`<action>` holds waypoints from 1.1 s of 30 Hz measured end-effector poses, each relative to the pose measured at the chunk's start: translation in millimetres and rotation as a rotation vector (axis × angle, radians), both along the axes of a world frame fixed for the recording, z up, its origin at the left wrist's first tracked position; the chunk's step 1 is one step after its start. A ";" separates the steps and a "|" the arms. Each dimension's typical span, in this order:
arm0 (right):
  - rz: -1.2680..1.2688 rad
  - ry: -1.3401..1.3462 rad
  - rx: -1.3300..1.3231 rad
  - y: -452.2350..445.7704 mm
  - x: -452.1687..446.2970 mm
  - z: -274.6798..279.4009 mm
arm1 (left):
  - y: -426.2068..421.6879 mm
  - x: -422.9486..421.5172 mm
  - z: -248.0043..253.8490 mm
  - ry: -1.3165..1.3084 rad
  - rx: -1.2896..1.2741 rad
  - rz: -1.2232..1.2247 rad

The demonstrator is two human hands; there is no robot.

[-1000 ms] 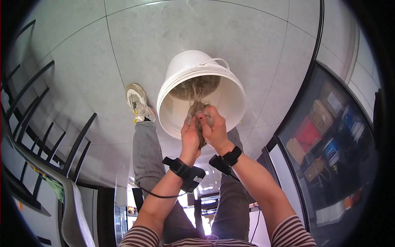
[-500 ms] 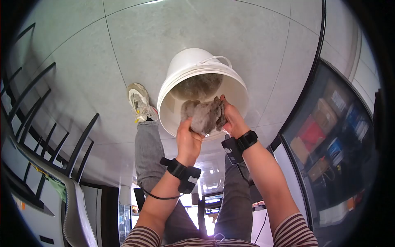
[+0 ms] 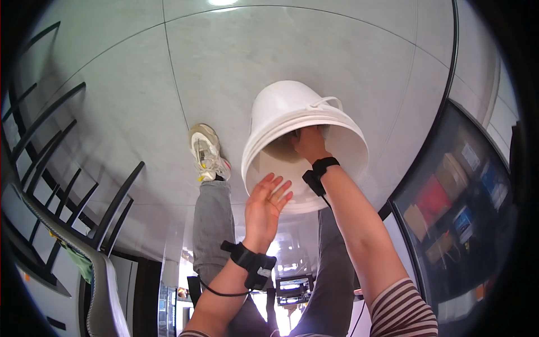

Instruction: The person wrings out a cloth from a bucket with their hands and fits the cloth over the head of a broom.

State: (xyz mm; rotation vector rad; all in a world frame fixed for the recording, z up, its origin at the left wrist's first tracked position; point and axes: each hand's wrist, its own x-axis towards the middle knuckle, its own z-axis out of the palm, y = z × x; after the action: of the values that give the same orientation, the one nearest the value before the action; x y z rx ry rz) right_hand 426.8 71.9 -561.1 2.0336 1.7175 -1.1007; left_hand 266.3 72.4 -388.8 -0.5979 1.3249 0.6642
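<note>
A white plastic bucket is on the floor in front of me, its mouth facing my body and its handle at the far right of the rim. My right hand reaches inside it, down to the murky grey-brown water at the bottom. The fingertips are hidden in shadow, so I cannot make out what they hold. The grey rag is out of sight. My left hand is by the near left rim, fingers spread and holding nothing. Each wrist wears a black strap with a small box.
My left shoe stands on the grey tiled floor, left of the bucket. Black curved bars of a rack or chair lie at left. At right, a dark glass panel shows boxes and packets behind it.
Both hands held the dripping grey rag over the bucket's mouth before. Now the left hand is empty and open, and the right has gone down into the bucket. The view has shifted slightly.
</note>
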 end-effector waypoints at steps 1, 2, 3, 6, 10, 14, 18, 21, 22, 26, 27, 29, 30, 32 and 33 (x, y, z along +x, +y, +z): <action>-0.068 0.089 0.050 -7.7 4.5 -24.1 | 0.1 -0.6 1.4 -0.020 0.019 -0.023; -0.065 0.095 0.055 -14.6 9.4 -47.8 | 1.3 -0.5 2.7 -0.042 0.035 -0.046; -0.046 0.044 0.043 -8.8 8.5 -53.7 | 3.6 -0.4 4.5 -0.045 0.043 -0.071; -0.148 0.055 -0.159 7.8 15.7 -21.8 | -3.0 -1.6 3.3 -0.038 0.057 -0.081; -0.242 0.201 0.076 11.6 5.9 63.3 | -3.7 7.4 2.1 0.015 0.077 -0.121; -0.089 0.570 0.269 15.3 2.7 136.9 | -1.0 25.0 6.7 0.124 0.020 -0.137; -0.311 1.023 -0.063 15.9 5.6 187.4 | -0.7 26.3 -2.8 -0.212 0.161 0.052; -0.432 1.125 -0.149 15.3 7.4 211.3 | -2.9 33.1 -3.9 -0.087 0.130 -0.048; -0.437 1.123 -0.147 16.0 8.2 216.0 | 2.0 37.1 0.5 0.024 0.161 -0.125; -0.794 1.010 -0.421 10.2 4.5 213.7 | -6.3 44.2 -2.5 0.231 0.244 -0.327; -0.805 0.989 -0.364 7.8 1.0 207.9 | -3.2 44.5 -1.8 0.233 0.241 -0.330; -0.793 0.974 -0.274 7.1 -8.6 198.3 | 3.2 44.8 1.6 0.279 0.311 -0.363; -0.771 0.954 -0.178 8.3 -12.3 195.3 | 2.9 44.4 1.3 0.277 0.308 -0.365; -0.719 0.871 -0.135 10.6 -15.5 194.0 | 3.1 43.6 0.9 0.259 0.297 -0.339; -0.662 0.790 -0.091 12.2 -16.8 193.2 | 4.6 43.9 0.8 0.257 0.295 -0.338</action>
State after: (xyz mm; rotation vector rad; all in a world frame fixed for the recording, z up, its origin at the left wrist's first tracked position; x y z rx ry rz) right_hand 410.0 84.1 -367.9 2.3388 1.1754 -2.3886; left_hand 310.2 77.0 -388.0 -0.0451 1.4868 0.6540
